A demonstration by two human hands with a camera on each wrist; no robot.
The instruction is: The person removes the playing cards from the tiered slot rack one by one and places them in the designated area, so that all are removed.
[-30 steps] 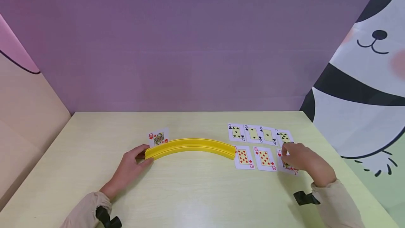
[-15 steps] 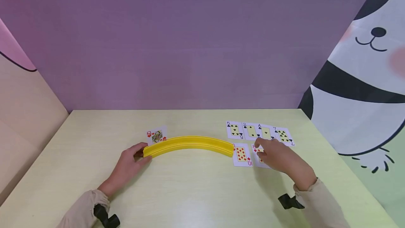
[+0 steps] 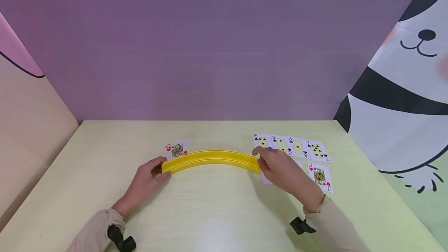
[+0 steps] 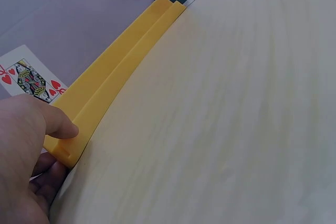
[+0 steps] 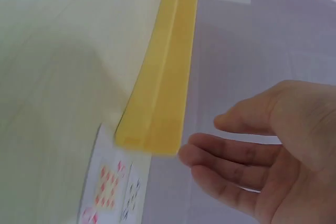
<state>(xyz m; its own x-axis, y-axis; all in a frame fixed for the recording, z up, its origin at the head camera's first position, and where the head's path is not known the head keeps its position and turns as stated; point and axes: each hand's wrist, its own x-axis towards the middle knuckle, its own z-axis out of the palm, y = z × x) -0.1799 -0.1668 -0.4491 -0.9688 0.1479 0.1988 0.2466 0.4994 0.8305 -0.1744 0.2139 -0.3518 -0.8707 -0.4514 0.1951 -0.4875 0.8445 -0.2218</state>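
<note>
A curved yellow playing-card holder (image 3: 210,157) stands on the table, and my left hand (image 3: 141,184) grips its left end between thumb and fingers. The queen of hearts (image 3: 177,149) shows upright at the holder's left part, its lower edge hidden. My right hand (image 3: 283,168) is at the holder's right end, its fingers loosely bent. In the right wrist view a gap lies between thumb and fingers (image 5: 231,150), with nothing held. Below that end is a red diamond card (image 5: 105,187). My right hand covers most of the front-row cards in the head view.
A back row of black-suit cards (image 3: 297,147) lies face up at the right, slightly overlapping. In front of it lies the jack of hearts (image 3: 320,177). The pale wooden table (image 3: 210,205) meets a purple backdrop (image 3: 210,69) at its far edge.
My right hand has moved left, from over the jack of hearts past the diamond cards to the holder's right end. The jack is now uncovered. My left hand keeps its grip on the holder.
</note>
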